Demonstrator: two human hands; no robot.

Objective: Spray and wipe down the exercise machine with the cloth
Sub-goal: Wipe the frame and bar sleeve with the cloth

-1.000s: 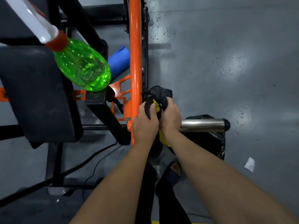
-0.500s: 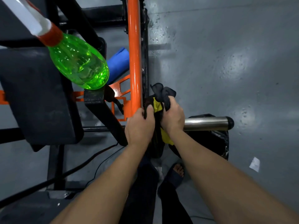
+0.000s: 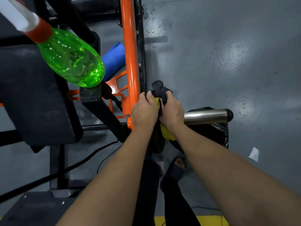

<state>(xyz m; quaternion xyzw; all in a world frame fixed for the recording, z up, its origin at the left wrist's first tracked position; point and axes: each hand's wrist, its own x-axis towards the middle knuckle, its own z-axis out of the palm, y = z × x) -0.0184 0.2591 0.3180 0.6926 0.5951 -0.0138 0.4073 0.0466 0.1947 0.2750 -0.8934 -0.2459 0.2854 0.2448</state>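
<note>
- A person's left hand (image 3: 144, 111) and right hand (image 3: 171, 113) are pressed side by side, both clamped on one black-and-yellow cloth (image 3: 160, 92) just to the right of the orange upright (image 3: 129, 46) of an exercise machine (image 3: 101, 111).
- The left hand's fingers curl tightly over the top of the cloth, and its outer edge lies against the lower part of the orange upright.
- The right hand is closed in a fist round the same cloth. A black bunch sticks up above its knuckles and a yellow fold hangs below the wrist.
- Just right of the right hand, a polished steel bar (image 3: 206, 115) with a black end cap juts out sideways over the grey floor (image 3: 228, 62).
- A green spray bottle (image 3: 70, 59) with an orange collar and white head sits tilted at upper left, in front of the machine's black pad (image 3: 32, 95). Neither hand touches it, and whether it rests on the pad cannot be told.
- A blue roll (image 3: 114, 57) shows between the bottle and the upright.
- Below the forearms are a foot in a dark sandal (image 3: 178, 165) and dark cables (image 3: 81, 162) trailing across the floor.
- A white scrap of paper (image 3: 254, 154) lies on the floor to the right, well apart from the hands.
</note>
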